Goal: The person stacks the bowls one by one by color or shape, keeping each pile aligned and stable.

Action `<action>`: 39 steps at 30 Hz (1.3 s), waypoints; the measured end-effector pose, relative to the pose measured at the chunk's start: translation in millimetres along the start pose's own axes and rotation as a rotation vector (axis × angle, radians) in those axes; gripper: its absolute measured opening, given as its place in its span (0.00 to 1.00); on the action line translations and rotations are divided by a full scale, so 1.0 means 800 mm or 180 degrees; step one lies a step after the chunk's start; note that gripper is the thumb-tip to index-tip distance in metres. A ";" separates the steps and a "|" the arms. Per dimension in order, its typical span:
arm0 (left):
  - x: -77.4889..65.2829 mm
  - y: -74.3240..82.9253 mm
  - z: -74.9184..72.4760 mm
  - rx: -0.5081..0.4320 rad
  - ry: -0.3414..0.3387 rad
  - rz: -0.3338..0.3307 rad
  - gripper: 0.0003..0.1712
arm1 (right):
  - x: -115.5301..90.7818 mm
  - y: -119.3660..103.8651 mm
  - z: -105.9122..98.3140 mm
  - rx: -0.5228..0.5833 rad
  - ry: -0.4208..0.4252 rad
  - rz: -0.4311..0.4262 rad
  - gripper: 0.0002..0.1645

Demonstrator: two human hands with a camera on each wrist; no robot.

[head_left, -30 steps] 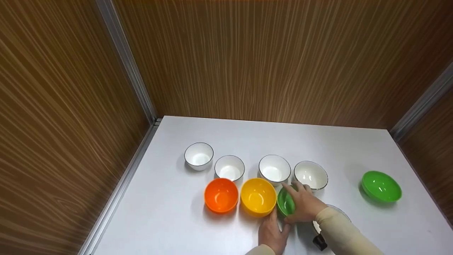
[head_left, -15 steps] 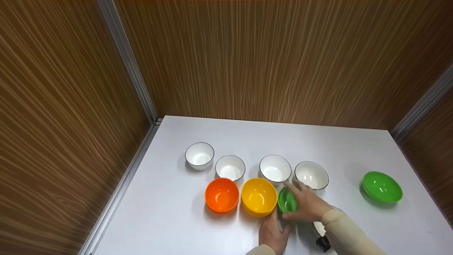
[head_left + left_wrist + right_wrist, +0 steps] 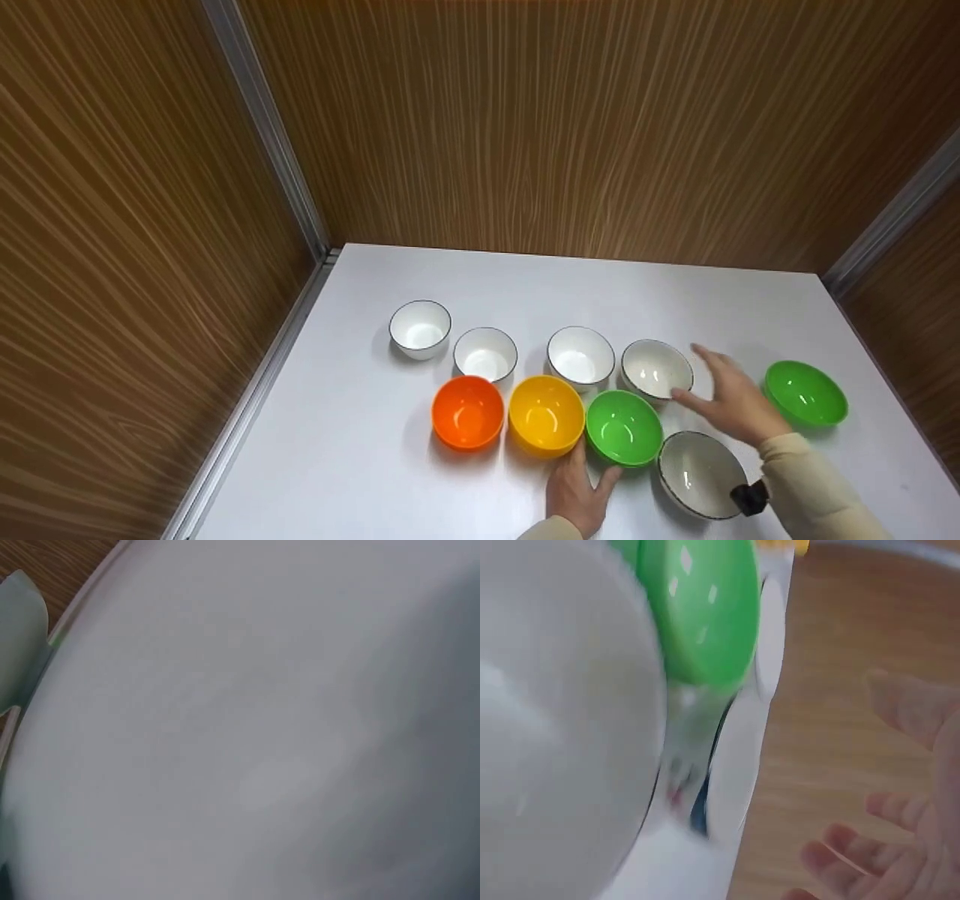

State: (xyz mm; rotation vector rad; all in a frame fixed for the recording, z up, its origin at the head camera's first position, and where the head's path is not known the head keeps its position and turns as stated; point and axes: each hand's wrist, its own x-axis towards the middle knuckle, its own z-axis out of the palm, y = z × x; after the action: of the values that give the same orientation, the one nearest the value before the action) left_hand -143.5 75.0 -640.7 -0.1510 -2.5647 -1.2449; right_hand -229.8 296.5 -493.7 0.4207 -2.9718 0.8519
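Observation:
My left hand (image 3: 577,495) rests low at the near side of a yellow bowl (image 3: 546,416) and a green bowl (image 3: 624,427), its index fingertip right at the yellow bowl's base. Nothing is gripped there. My right hand (image 3: 731,401) is spread in the air between a white bowl (image 3: 657,367) and another green bowl (image 3: 806,394) at the far right. In the right wrist view the same hand (image 3: 900,855) shows parted fingers with nothing in them. An orange bowl (image 3: 469,412) stands left of the yellow one.
More white bowls stand behind the coloured row, including one (image 3: 421,330) at the back left. A larger white bowl (image 3: 701,472) sits at the near right, partly overlapped by a black wrist device (image 3: 748,498). Wood-grain panels (image 3: 540,127) enclose the white table (image 3: 330,465).
My right hand has left the green bowl beside the yellow one and moved right. That bowl and the large white bowl behind the sleeve now show more fully. The left hand stays put.

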 end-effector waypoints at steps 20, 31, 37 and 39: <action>-0.002 0.004 -0.001 0.0033 -0.0158 -0.0122 0.43 | -0.041 0.147 -0.043 -0.0231 0.0878 0.1669 0.64; -0.013 0.005 -0.029 0.0080 -0.0185 0.0172 0.32 | -0.055 0.170 -0.035 0.0058 0.0535 0.2041 0.71; -0.016 0.018 -0.055 0.0534 -0.0124 0.1201 0.20 | -0.056 0.175 -0.035 0.0109 0.0504 0.1969 0.69; -0.008 0.031 -0.067 0.0727 -0.0166 0.1499 0.19 | -0.056 0.175 -0.034 0.0124 0.0491 0.1936 0.69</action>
State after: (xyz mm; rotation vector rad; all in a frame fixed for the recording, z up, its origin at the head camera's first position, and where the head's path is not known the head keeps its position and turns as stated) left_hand -121.0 49.2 -592.4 -0.6977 -2.4839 -0.7789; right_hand -224.9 436.0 -546.9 -0.5571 -2.9566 0.9165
